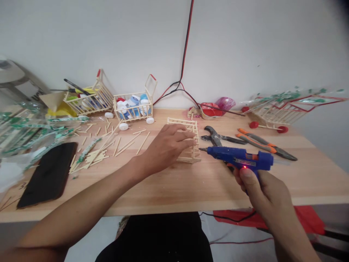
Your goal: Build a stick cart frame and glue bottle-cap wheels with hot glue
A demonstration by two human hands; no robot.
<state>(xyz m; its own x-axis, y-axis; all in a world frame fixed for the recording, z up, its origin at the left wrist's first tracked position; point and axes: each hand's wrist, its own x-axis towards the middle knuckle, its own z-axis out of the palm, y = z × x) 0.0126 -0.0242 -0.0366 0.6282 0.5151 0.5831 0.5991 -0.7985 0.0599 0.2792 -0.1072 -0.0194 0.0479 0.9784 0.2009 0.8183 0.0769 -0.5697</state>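
A small frame of thin wooden sticks (pixel 195 127), built like an open basket, stands on the table in front of me. My left hand (pixel 171 143) reaches over it from the left, fingers curved around its right side, partly hiding it. In my right hand (pixel 263 189) is a blue hot glue gun (pixel 240 157), gripped by its handle, with a red light glowing on it. Its nozzle points left, close to the frame's right side. A clear glue stick pokes out of its back end.
Pliers (pixel 215 136) and orange-grey pliers (pixel 265 143) lie at right. Loose sticks (pixel 98 156) and a black phone (pixel 49 174) lie left. Filled stick carts (pixel 133 107) stand behind; a red-trimmed cart (pixel 286 112) stands far right. Cables (pixel 187 43) run down the wall.
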